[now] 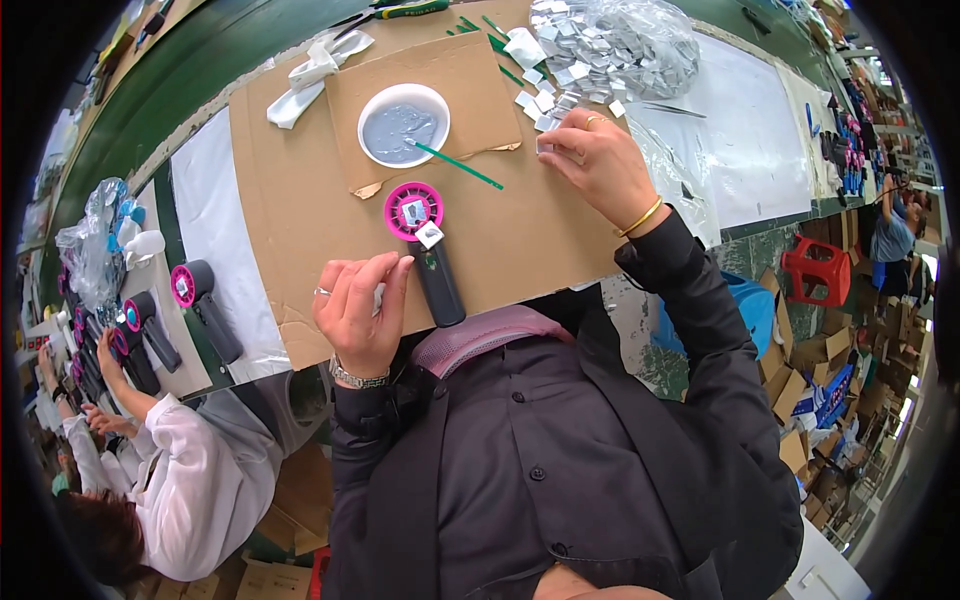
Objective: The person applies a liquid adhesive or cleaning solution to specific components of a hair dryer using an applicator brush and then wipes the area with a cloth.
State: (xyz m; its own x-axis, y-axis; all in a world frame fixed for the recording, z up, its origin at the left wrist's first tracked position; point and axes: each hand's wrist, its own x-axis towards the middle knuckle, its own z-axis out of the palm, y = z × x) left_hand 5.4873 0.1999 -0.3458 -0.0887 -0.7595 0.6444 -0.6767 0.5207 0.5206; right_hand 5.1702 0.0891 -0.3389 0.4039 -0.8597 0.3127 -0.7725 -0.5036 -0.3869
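On the cardboard before me lies a dark handheld fan (441, 285) with a pink ring. One small silvery square sits at the ring's centre, and another pale square (429, 235) rests where head and handle meet. Beside the handle, my left hand (358, 305) is closed, its fingertips near the fan; a whitish bit shows between the fingers, too hidden to name. At the right, my right hand (600, 165) pinches a small silvery square (545, 148) near loose squares. A white bowl (362, 135) of grey paste stands beyond the fan, a green stick (465, 167) leaning over its rim.
A plastic bag of silvery squares (630, 50) spills at the back right, near tweezers (675, 109). Crumpled white cloth (310, 80) and green-handled pliers (412, 9) lie at the back. More fans (205, 310) stand at the left, where a co-worker in white (205, 470) sits.
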